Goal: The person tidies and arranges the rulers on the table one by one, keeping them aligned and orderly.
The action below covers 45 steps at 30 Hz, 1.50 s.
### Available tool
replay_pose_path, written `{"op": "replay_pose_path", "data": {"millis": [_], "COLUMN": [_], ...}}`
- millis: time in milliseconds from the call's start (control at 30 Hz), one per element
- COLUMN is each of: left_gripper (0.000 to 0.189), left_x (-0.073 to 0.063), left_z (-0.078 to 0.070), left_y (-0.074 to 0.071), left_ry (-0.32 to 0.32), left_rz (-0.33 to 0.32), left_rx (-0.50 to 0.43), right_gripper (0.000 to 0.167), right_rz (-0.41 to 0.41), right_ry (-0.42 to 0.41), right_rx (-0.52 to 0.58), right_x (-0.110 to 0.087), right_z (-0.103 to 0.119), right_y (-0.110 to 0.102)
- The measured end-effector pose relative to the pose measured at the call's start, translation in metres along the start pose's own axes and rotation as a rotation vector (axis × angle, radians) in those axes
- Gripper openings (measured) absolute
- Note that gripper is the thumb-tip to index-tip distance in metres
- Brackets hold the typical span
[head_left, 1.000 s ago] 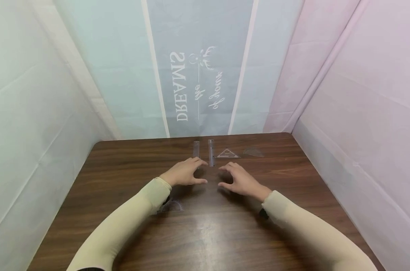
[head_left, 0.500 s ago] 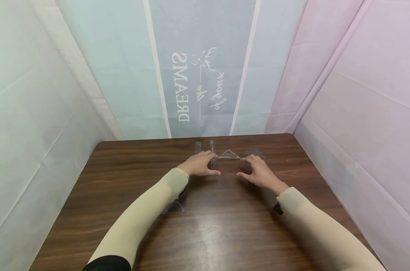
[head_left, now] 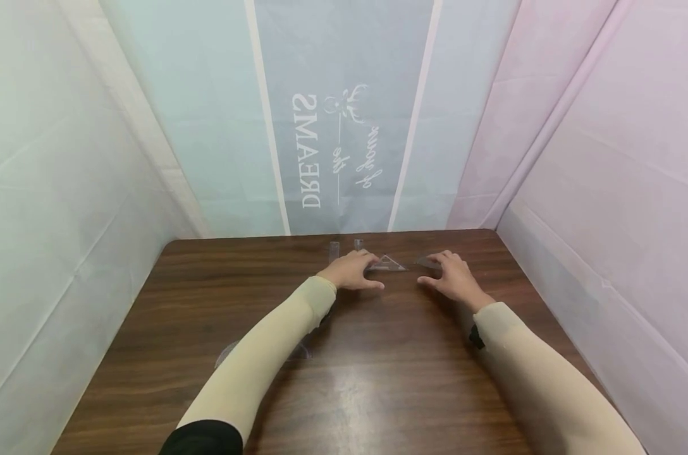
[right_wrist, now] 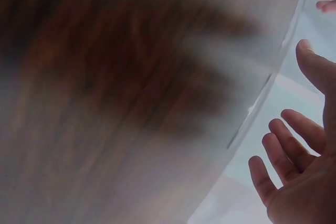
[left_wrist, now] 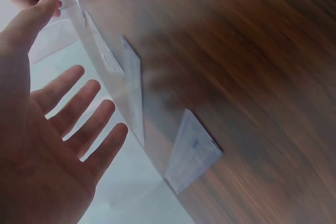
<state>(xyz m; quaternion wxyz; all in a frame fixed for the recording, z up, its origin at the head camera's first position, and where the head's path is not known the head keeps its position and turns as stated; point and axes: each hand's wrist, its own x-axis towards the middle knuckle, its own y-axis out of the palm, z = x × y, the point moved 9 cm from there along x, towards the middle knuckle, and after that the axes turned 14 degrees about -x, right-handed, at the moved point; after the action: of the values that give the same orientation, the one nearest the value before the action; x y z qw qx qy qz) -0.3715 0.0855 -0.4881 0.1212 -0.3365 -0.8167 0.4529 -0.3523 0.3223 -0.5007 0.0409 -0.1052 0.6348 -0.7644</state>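
My left hand point(head_left: 352, 270) hovers over the far part of the table, fingers spread and holding nothing. It partly covers a clear ruler point(head_left: 358, 244) and the left corner of a clear triangular set square point(head_left: 392, 263). A shorter-looking clear ruler point(head_left: 334, 251) lies just left of it; both rulers point(left_wrist: 194, 153) show in the left wrist view. Farther right, my right hand point(head_left: 453, 278) is spread above a clear protractor point(head_left: 425, 260), mostly hidden by the fingers. In the right wrist view that hand's fingers point(right_wrist: 283, 156) are loosely bent, with nothing between them.
Clear curved edges, like a protractor point(head_left: 303, 349), show on both sides of the left forearm; whether they are one piece or two I cannot tell. The brown wooden table point(head_left: 378, 379) ends at a printed cloth backdrop point(head_left: 344, 126). Pale cloth walls point(head_left: 606, 221) stand at either side.
Both hands have moved to the right and farther from me. The left hand has gone from the first ruler to the set square's corner; the right hand has reached the protractor.
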Motion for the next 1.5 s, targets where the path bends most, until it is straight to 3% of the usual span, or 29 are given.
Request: {"op": "replay_pose_path", "data": {"millis": [433,833,1200,1500], "left_gripper": [0.077,0.076,0.075,0.076], "left_x": [0.017,0.023,0.03,0.032], "left_z": [-0.002,-0.008,-0.006,-0.003], "left_y": [0.009,0.01,0.01,0.015], "left_ry": [-0.028,-0.017,-0.034,-0.05], "left_rz": [0.003,-0.005,-0.018,-0.006], "left_rx": [-0.01,0.003,0.025,0.02], "right_gripper": [0.073,0.065,0.056,0.054], "right_rz": [0.019,0.051,0.06,0.048], "right_ry": [0.052,0.086,0.091,0.034], "right_rx": [-0.011,0.034,0.009,-0.034], "right_x": [0.014,0.023,0.031,0.033], "right_z": [-0.032,-0.039,-0.042,-0.038], "right_y": [0.006,0.01,0.012,0.006]}}
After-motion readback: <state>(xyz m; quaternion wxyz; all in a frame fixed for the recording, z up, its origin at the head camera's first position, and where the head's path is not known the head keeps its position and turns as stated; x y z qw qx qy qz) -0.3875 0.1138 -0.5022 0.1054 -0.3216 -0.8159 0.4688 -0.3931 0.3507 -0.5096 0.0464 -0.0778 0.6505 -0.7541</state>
